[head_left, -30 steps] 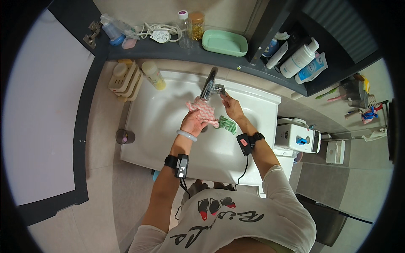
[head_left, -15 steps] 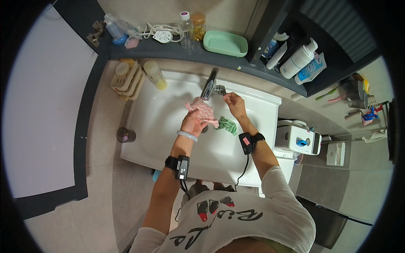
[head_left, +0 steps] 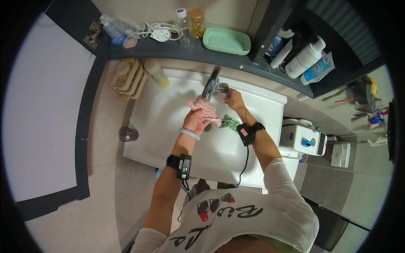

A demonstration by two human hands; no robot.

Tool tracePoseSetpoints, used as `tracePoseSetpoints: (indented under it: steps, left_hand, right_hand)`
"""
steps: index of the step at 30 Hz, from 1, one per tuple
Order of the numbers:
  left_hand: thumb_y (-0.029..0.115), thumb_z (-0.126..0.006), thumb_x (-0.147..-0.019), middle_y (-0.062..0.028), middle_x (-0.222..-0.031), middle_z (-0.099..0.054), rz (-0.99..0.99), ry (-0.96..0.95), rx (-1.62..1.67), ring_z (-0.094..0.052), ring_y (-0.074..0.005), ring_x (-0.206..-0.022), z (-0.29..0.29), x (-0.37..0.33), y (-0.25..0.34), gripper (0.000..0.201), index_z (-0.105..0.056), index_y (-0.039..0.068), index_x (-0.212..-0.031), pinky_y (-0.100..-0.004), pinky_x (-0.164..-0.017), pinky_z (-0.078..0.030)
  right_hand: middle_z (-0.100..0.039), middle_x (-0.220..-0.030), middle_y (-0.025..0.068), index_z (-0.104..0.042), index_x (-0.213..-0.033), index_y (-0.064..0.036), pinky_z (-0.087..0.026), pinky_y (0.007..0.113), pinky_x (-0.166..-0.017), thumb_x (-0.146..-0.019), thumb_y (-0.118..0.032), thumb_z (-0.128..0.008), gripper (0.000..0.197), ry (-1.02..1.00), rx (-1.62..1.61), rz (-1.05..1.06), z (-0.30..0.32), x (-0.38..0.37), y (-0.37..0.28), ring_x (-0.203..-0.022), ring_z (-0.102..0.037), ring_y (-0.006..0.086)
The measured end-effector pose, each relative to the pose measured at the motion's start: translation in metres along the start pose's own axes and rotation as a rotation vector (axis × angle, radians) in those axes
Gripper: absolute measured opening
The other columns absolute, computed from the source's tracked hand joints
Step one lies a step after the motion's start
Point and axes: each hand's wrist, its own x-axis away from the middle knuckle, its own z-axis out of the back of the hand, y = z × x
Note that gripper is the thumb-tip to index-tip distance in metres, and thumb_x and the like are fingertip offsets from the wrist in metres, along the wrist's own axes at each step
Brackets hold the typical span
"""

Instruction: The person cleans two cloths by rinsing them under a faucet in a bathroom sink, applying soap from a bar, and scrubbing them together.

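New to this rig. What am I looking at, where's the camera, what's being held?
No machine: a person with two bare hands. The one picture comes from a fisheye camera on their head, looking down, so edges bend. Below is a white sink with a chrome tap. The left hand holds a pink cloth under the tap; the right hand touches the tap's handle. A green cloth lies in the basin. Bottles and a green tray sit on the shelf behind.

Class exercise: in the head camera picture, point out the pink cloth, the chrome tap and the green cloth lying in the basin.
pink cloth (head_left: 205,110), head view, on its checked middle, above the left hand.
chrome tap (head_left: 211,84), head view, on the shiny spout.
green cloth (head_left: 230,123), head view, on its crumpled middle in the basin.
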Motion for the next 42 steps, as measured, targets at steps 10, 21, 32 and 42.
tracePoseSetpoints:
  steps: [10, 21, 32, 42]
  left_hand:
    - [0.007, -0.047, -0.084, -0.0046, -0.107, -0.055, 0.003, -0.031, 0.042, -0.054, -0.0222, -0.101, 0.004, -0.01, -0.007, 0.026, -0.047, 0.015, -0.108, -0.0417, -0.085, -0.044]
    - [0.004, -0.044, -0.083, -0.0083, -0.11, -0.053, 0.013, -0.018, 0.074, -0.053, -0.0248, -0.102, 0.0, -0.01, -0.006, 0.037, -0.04, 0.013, -0.119, -0.0456, -0.088, -0.043]
    - [0.004, -0.044, -0.083, -0.0081, -0.112, -0.051, -0.001, -0.028, 0.067, -0.052, -0.025, -0.104, 0.011, -0.016, -0.01, 0.039, -0.038, 0.014, -0.12, -0.0451, -0.088, -0.043]
    - [0.005, -0.048, -0.082, -0.0084, -0.108, -0.054, 0.007, -0.099, 0.102, -0.054, -0.0242, -0.102, 0.002, -0.004, -0.014, 0.033, -0.044, 0.008, -0.115, -0.0394, -0.086, -0.045]
  right_hand:
    - [-0.06, -0.065, 0.0157, -0.055, -0.08, 0.0037, -0.049, 0.034, -0.058, -0.073, -0.005, -0.054, 0.011, 0.026, -0.193, -0.07, 0.006, 0.001, 0.006, -0.063, -0.063, 0.0248]
    - [-0.058, -0.066, 0.0096, -0.058, -0.095, 0.0008, -0.05, 0.029, -0.057, -0.075, -0.001, -0.052, 0.021, -0.019, -0.308, -0.113, 0.015, 0.006, -0.001, -0.061, -0.062, 0.0182]
    - [-0.059, -0.069, 0.0121, -0.057, -0.096, 0.0012, -0.05, 0.03, -0.058, -0.08, -0.003, -0.044, 0.021, -0.013, -0.302, -0.093, 0.01, 0.004, -0.001, -0.062, -0.063, 0.0191]
    - [-0.039, -0.125, 0.0158, -0.028, -0.13, -0.0021, -0.038, 0.039, -0.09, -0.082, -0.049, -0.052, 0.072, -0.098, -1.209, -0.568, -0.007, 0.078, -0.025, -0.111, -0.044, 0.0217]
